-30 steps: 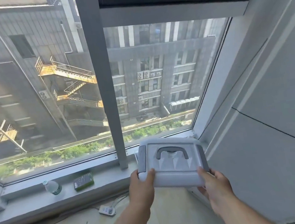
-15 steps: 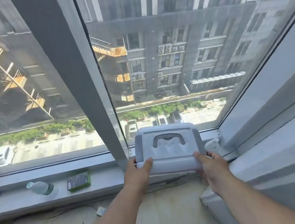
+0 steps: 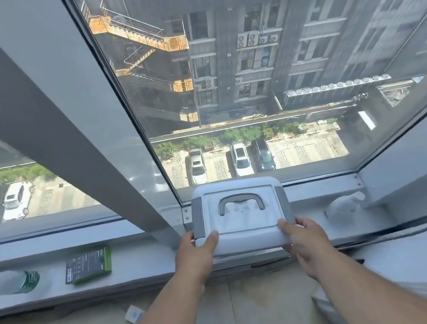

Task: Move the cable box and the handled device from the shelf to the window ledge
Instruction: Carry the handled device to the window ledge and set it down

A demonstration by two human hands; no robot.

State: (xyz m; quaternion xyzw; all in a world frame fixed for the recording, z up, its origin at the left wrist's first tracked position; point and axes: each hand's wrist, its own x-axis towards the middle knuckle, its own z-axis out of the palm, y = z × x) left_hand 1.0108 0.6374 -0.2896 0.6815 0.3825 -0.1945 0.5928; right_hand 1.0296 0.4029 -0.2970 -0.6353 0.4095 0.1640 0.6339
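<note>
The handled device (image 3: 242, 218), a white square unit with grey side strips and a grey arched handle on top, is flat over the window ledge (image 3: 143, 256), right of the grey window post. My left hand (image 3: 196, 254) grips its near left corner, thumb on top. My right hand (image 3: 304, 242) grips its near right corner. A green and black cable box (image 3: 88, 265) lies flat on the ledge to the left, apart from both hands.
A clear plastic bottle (image 3: 10, 282) with a green label lies on its side at the ledge's far left. A white crumpled object (image 3: 346, 205) sits in the ledge's right corner. The slanted window post (image 3: 72, 143) rises beside the device. A white power strip (image 3: 133, 314) lies on the floor below.
I have come closer to the window and both hands have carried the device forward and down to the ledge, right of the post.
</note>
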